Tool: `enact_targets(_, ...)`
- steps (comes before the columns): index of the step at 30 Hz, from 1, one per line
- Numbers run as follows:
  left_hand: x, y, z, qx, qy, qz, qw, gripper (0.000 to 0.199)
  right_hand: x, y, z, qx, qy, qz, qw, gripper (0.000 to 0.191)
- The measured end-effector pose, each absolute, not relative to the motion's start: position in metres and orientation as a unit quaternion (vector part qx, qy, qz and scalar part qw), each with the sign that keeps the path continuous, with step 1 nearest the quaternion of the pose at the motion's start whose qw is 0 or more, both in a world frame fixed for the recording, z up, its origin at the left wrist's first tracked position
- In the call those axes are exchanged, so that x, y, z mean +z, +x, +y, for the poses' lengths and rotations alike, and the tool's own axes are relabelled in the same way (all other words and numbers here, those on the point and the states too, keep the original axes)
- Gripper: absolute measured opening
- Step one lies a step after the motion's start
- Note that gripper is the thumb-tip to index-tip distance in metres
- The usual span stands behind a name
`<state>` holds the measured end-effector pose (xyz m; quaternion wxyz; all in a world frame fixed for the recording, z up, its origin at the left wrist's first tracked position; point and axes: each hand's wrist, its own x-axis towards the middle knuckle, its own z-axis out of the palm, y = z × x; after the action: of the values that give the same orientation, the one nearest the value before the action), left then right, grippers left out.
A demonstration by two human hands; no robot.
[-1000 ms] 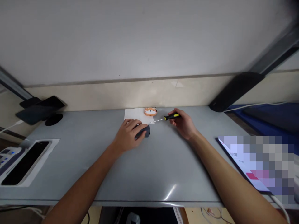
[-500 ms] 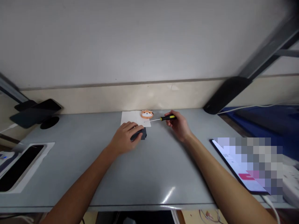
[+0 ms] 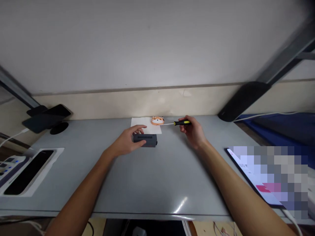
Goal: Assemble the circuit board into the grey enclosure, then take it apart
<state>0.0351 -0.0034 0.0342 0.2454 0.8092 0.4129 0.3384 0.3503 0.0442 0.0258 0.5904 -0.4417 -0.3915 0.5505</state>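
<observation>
A dark grey box with a row of slots (image 3: 149, 141) lies on the grey table, just in front of a white paper sheet (image 3: 137, 123). Around the left end of this box is my left hand (image 3: 124, 141), its fingers apart and the thumb across the near side. My right hand (image 3: 193, 131) grips a black and yellow screwdriver (image 3: 182, 123), whose thin shaft points left. The screwdriver's tip is near an orange and white animal-faced item (image 3: 157, 120) on the paper; whether they touch cannot be told.
A phone on a stand (image 3: 46, 118) is at the back left, a black phone (image 3: 29, 172) at the left edge. To the right lie a lit tablet (image 3: 253, 177) and a white cable (image 3: 291, 219). A dark post (image 3: 242, 101) stands back right.
My left hand has loosened and spread its fingers, showing more of the grey box. The view has shifted slightly; my right hand still holds the screwdriver.
</observation>
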Motion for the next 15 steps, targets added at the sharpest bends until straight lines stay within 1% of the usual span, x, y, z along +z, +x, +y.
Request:
enact_targets(2,0.043,0.023,0.0,0.314,0.796,0.43,0.288,0.044,0.026,0.351,0.044,0.55,-0.441,-0.386,0.595,0.029)
enact_targets(4,0.051,0.013,0.002,0.272,0.789,0.436,0.337,0.047,0.026,0.351,0.044,0.55,-0.442,-0.383,0.596,0.029)
enact_targets(6,0.056,0.005,0.002,0.246,0.78,0.448,0.361,0.041,0.027,0.352,0.044,0.551,-0.443,-0.382,0.596,0.03)
enact_targets(9,0.058,0.004,-0.001,0.241,0.762,0.476,0.367,0.033,0.029,0.352,0.043,0.55,-0.437,-0.383,0.599,0.03)
enact_targets(13,0.053,0.014,-0.002,0.251,0.756,0.475,0.374,0.031,0.032,0.351,0.043,0.538,-0.433,-0.401,0.602,0.03)
enact_targets(15,0.049,0.021,-0.001,0.269,0.756,0.47,0.367,0.03,0.032,0.351,0.043,0.508,-0.437,-0.408,0.62,0.031)
